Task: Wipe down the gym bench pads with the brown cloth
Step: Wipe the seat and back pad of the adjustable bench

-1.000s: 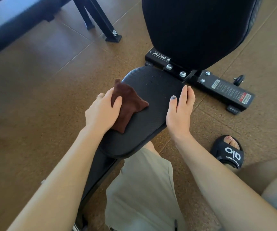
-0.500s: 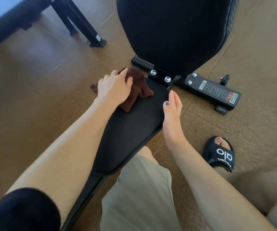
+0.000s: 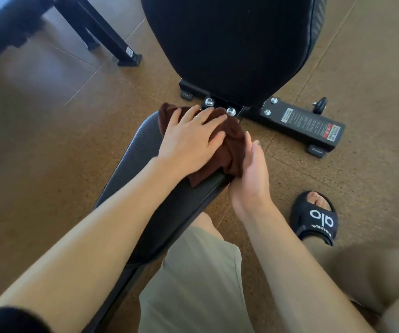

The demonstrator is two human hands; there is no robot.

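The black seat pad [image 3: 145,150] of the gym bench runs from the lower left up to the hinge at the centre. The upright back pad [image 3: 229,44] rises behind it. My left hand [image 3: 191,138] lies flat on the brown cloth [image 3: 229,150], pressing it onto the far end of the seat pad, fingers spread toward the bolts. The cloth drapes over the pad's right edge. My right hand [image 3: 251,174] cups that right edge, thumb up against the hanging cloth.
The bench's black base bar [image 3: 309,126] with a warning label lies on the brown cork floor, a small wheel [image 3: 321,104] at its far side. Black frame legs [image 3: 119,49] stand at the upper left. My foot in a black slide [image 3: 316,217] rests at the right.
My left hand has slid the cloth from the pad's left side across its far end to the right edge. My right hand has moved from on top of the pad to its right edge.
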